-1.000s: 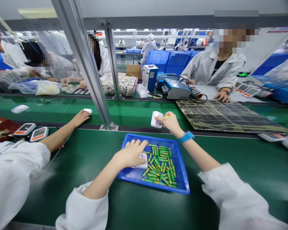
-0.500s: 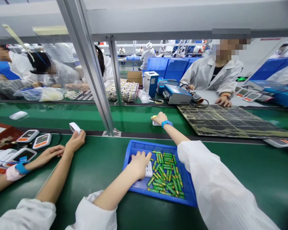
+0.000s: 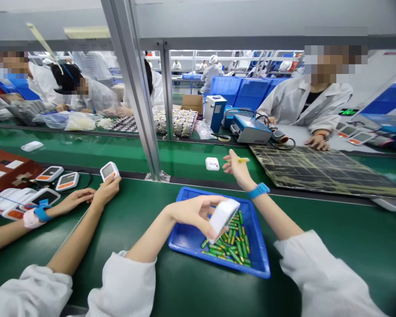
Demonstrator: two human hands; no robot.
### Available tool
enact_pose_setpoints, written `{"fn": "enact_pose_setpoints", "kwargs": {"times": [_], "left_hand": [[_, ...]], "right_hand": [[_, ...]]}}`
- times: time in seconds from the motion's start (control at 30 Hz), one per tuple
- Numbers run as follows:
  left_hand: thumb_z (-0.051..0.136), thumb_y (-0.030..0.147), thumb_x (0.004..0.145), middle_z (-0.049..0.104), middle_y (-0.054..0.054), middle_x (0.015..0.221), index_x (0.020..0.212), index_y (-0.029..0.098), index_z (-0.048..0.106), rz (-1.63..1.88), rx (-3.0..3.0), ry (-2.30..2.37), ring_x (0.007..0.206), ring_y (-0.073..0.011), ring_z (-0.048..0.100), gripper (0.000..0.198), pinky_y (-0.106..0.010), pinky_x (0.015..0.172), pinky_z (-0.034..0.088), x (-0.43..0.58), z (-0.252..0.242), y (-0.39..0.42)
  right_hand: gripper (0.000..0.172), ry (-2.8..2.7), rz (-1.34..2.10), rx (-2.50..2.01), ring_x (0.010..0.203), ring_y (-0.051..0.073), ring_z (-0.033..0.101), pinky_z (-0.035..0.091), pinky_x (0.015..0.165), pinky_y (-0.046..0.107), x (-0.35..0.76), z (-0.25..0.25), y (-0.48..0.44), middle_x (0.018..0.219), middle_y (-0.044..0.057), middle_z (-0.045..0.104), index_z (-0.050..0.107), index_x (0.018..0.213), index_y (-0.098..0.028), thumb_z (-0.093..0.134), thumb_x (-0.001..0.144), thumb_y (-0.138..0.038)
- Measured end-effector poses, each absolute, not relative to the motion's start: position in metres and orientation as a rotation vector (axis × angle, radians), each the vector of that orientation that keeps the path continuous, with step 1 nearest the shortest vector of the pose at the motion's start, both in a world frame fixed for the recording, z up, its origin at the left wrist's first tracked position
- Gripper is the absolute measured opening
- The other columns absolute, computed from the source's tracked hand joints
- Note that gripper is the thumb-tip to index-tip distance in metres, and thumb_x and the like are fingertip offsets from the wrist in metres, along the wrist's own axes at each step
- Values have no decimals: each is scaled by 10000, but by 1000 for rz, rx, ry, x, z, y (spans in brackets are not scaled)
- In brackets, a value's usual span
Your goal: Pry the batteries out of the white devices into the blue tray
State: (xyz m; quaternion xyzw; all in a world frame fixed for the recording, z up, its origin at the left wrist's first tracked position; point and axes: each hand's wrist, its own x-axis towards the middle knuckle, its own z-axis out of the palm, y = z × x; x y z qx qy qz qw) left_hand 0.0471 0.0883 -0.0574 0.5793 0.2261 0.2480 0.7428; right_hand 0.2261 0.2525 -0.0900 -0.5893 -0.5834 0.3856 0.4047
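My left hand (image 3: 196,215) grips a white device (image 3: 223,219) with a screen-like face by its edges and holds it tilted above the blue tray (image 3: 180,247). Many small green cylindrical batteries (image 3: 232,251) with gold-coloured ends lie in that tray, partly hidden by the device. Farther out, over the green belt, my right hand (image 3: 238,169), with a blue wrist strap (image 3: 258,190), has a thin yellow pen-like tool (image 3: 243,160) between its fingers. Just left of its fingertips, a small white unit (image 3: 212,164) lies on the belt, apart from the hand.
At left a co-worker's hand (image 3: 106,190) holds a white display device (image 3: 109,171), near more devices (image 3: 67,181) and a brown box (image 3: 9,169). A metal post (image 3: 132,83) rises at the bench edge. A dark gridded panel (image 3: 320,171) lies at right.
My left hand has lifted the white device out of the blue tray and tilted it. My right hand has come off the unit on the belt and moved right. The co-worker's device has turned.
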Motion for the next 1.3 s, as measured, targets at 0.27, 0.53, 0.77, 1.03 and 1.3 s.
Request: {"fn": "enact_pose_setpoints", "kwargs": {"times": [0.27,0.53,0.77,1.03,1.3], "left_hand": [[878,540,502,534,33,707,837,161,584,925,625,153,578,-86,526,586,-285,671,498,80,-87,94],[706,127,727,660,-90,1163,1244,221,527,1064,626,466,1004,-294,661,555,-498,961,445,82,-82,91],[643,241,742,682,-86,1034,1327,267,399,1072,534,547,835,-207,656,634,-310,714,498,89,-76,91],[675,217,703,628,-12,935,1089,259,485,1147,616,618,820,-153,620,432,-258,746,471,93,-79,93],[685,134,635,547,61,828,1008,275,415,1268,865,927,747,-93,560,482,-187,647,407,94,-87,99]], "right_hand": [[203,-678,1808,-867,346,35,189,266,350,147,262,-65,145,330,-117,288,577,685,-180,766,674,-255],[386,-784,1597,-725,309,34,273,328,384,164,257,-45,94,332,-128,340,362,613,-210,732,723,-203],[381,-1174,1275,-846,330,69,380,363,426,223,230,-70,74,375,-104,453,357,629,-226,696,789,-294],[347,-1318,1034,-976,367,82,348,345,451,242,230,-84,79,411,-106,397,318,636,-236,594,844,-266],[324,-1698,196,-1095,431,98,328,268,478,272,232,-100,84,478,-68,330,296,587,-225,506,816,-133]]}}
